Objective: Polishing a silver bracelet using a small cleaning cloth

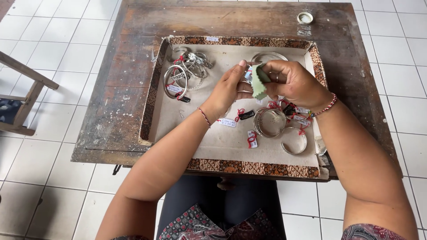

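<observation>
We see the left hand (pixel 229 89) and the right hand (pixel 296 84) meeting above a shallow tray (pixel 249 168) with a patterned brown border. The right hand pinches a small green cloth (pixel 259 82) between thumb and fingers, closed tight on it. The left hand is closed around a thin silver bangle (pixel 244 92), of which only a small arc shows beside the cloth; the fingers are narrow on it and the cloth touches it.

Below the grip, on the paper floor of the tray, lie a stack of silver bracelets (pixel 269 122) and one open cuff (pixel 294 142), with small white price tags (pixel 229 122) on red strings near them. To the left of the grip, well apart, a group of more bracelets (pixel 184 73) lies in the tray corner. Just behind the grip, another silver cuff (pixel 268 56) rests near the far wall of the tray.

The tray stands on a worn wooden table (pixel 120 89). Far beyond the right hand, a small round lid (pixel 305 18) sits on the table near its edge
</observation>
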